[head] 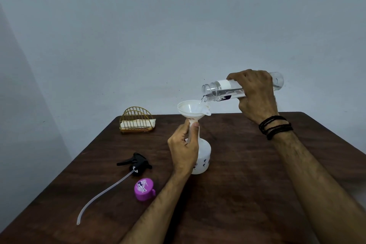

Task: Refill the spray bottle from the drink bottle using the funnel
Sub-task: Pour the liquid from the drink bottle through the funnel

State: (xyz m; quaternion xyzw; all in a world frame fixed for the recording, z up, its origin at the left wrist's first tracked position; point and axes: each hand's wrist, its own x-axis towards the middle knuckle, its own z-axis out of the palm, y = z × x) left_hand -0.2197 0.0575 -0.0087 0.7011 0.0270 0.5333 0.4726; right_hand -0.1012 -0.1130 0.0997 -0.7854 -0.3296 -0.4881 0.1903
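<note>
A white spray bottle (204, 156) stands upright mid-table with a white funnel (193, 108) seated in its neck. My left hand (184, 150) grips the bottle's slim neck just under the funnel. My right hand (255, 93) holds a clear drink bottle (217, 90) tipped almost level, its open mouth over the funnel's right rim. Water lies along the bottle's lower side and a thin stream runs from the mouth into the funnel. The black trigger spray head (136, 163) with its long clear tube (99, 196) lies on the table to the left.
A purple cap (144, 189) lies in front of the spray head. A gold wire napkin holder (136, 121) with white napkins stands at the back left of the dark wooden table (247, 174). A pale wall rises behind.
</note>
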